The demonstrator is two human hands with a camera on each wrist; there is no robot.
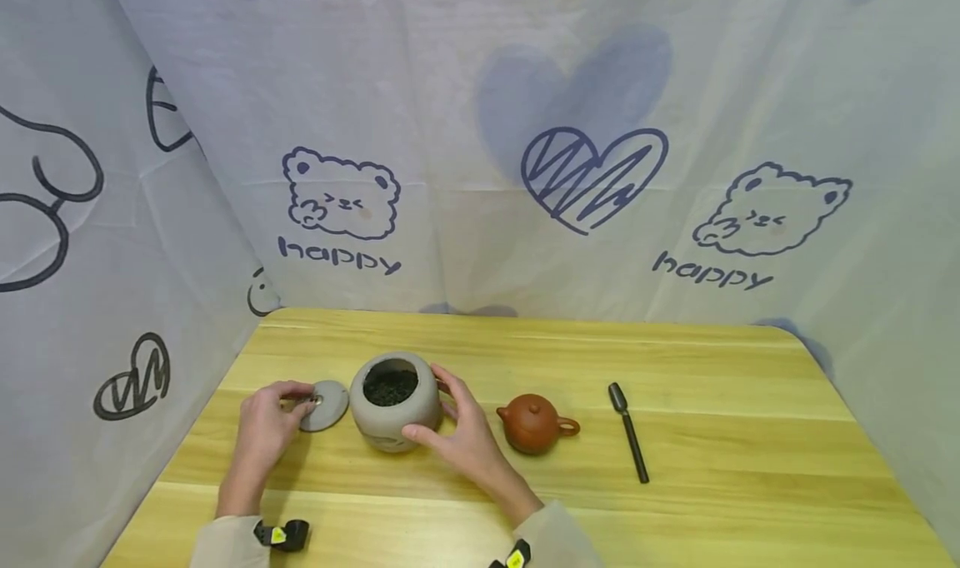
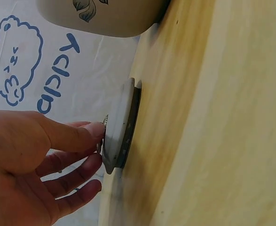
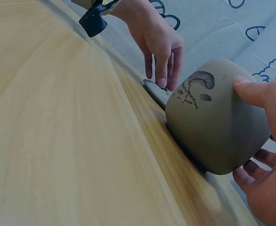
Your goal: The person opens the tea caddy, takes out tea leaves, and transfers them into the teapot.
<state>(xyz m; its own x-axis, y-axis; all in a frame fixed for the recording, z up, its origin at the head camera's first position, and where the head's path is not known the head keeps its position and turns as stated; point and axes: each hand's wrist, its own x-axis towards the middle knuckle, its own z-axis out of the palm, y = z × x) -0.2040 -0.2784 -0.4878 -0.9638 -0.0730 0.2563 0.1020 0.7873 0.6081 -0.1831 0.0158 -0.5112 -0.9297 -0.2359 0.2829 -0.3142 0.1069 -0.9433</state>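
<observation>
A round grey tea jar (image 1: 375,418) stands uncovered on the table, dark tea leaves (image 1: 391,387) visible inside. My right hand (image 1: 474,445) holds its right side, thumb in front and fingers round the back. In the right wrist view, the jar's wall (image 3: 213,127) bears a dark plant drawing. Left of the jar is its flat grey lid (image 1: 332,408), whose small knob my left hand (image 1: 264,425) pinches between thumb and fingers. The left wrist view shows the lid (image 2: 121,125) level with its dark-rimmed underside at the tabletop; whether it fully rests there I cannot tell.
A small reddish-brown teapot (image 1: 531,425) sits right of the jar, spout toward it and handle to the right. Beyond it lies a dark tea scoop (image 1: 628,430). The wooden table (image 1: 712,401) backs onto a printed cloth (image 1: 465,243).
</observation>
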